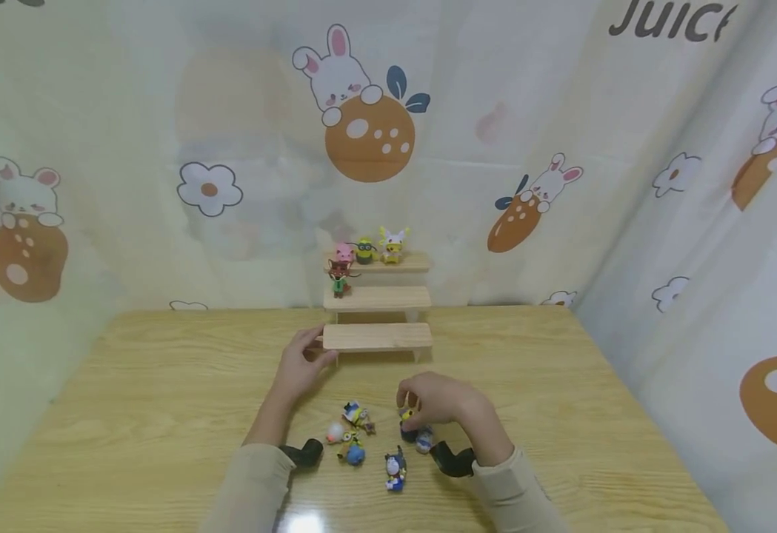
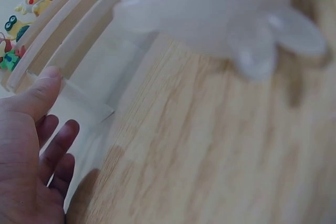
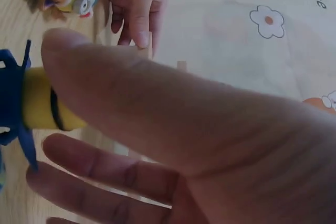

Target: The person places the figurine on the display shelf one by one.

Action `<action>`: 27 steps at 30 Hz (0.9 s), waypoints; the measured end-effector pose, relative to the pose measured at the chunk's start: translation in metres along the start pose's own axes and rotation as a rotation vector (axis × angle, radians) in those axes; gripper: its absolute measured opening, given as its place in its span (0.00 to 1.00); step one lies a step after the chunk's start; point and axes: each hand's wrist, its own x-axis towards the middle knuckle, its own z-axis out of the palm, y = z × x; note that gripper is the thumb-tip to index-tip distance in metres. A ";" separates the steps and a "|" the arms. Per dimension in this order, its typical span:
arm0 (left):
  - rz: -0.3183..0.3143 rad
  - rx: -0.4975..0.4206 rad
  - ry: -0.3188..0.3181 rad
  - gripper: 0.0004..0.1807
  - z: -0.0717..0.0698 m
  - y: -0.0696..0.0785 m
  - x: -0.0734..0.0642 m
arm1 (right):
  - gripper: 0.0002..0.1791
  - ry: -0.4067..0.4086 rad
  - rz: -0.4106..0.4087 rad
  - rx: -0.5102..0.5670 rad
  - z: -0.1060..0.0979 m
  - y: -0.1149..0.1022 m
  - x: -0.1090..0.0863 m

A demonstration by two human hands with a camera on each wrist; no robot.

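Minion figurine (image 3: 37, 98): right hand (image 1: 438, 400) pinches its head, likely for control; left hand (image 1: 298, 366), fingers loose, probably steadies tiered shelf (image 1: 378, 335).

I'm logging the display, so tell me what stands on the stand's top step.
On the top step: a pink figure, a goggled figure and a white-and-yellow figure. The fox figure hides the pink one's lower part; anything behind them cannot be seen.

A small yellow figurine (image 3: 37, 98) with dark blue parts and a black band is between the right hand's (image 1: 444, 398) thumb and fingers, while a pale wooden three-tiered stand (image 1: 378, 335) stands upright toward the worktop's (image 1: 161, 385) back, its lowest tier's left end at the left hand (image 1: 298, 366).
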 end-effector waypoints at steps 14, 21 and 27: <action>0.006 -0.002 0.009 0.37 0.001 -0.002 0.000 | 0.14 0.180 -0.101 0.034 -0.004 0.008 0.004; 0.007 -0.006 0.005 0.37 0.002 -0.001 -0.001 | 0.15 0.243 -0.125 -0.022 -0.001 0.012 0.010; 0.010 -0.011 0.000 0.38 0.001 -0.001 -0.001 | 0.09 0.247 -0.166 -0.052 0.000 0.013 0.016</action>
